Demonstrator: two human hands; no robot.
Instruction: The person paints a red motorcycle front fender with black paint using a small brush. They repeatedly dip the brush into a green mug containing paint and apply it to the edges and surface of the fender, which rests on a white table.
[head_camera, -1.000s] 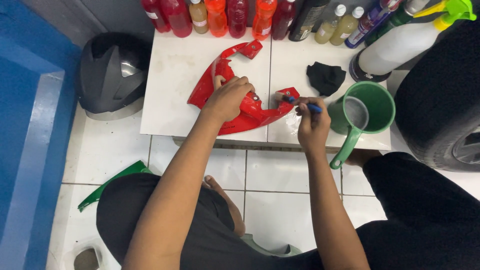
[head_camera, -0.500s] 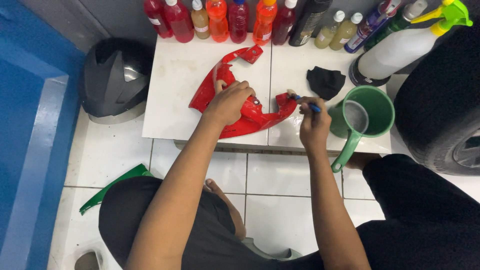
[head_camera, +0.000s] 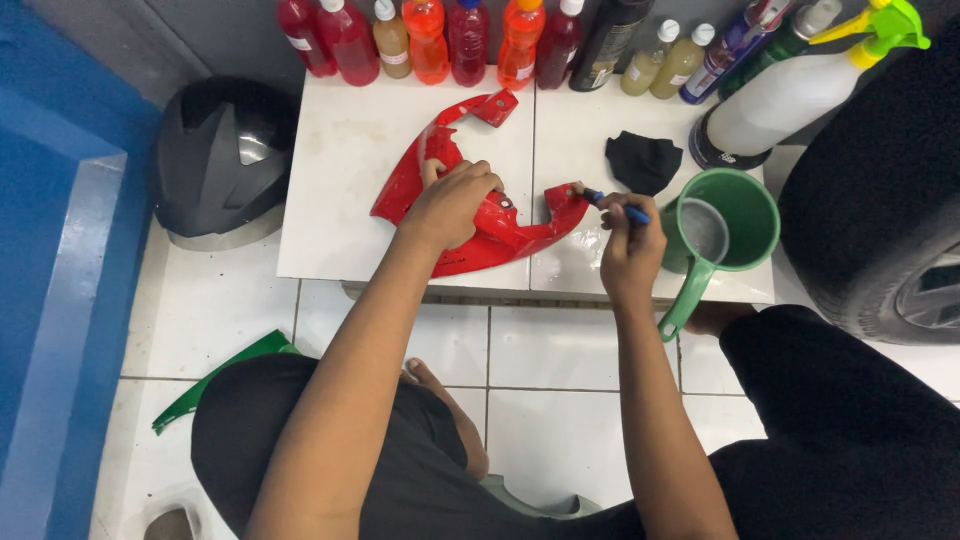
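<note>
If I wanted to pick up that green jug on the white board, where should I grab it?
Probably by the long handle of the green jug, coming from the near side. The handle sticks out toward the person, past the edge of the white board, with open floor below it. The round body is wide, and the right hand sits close against its left side.
</note>
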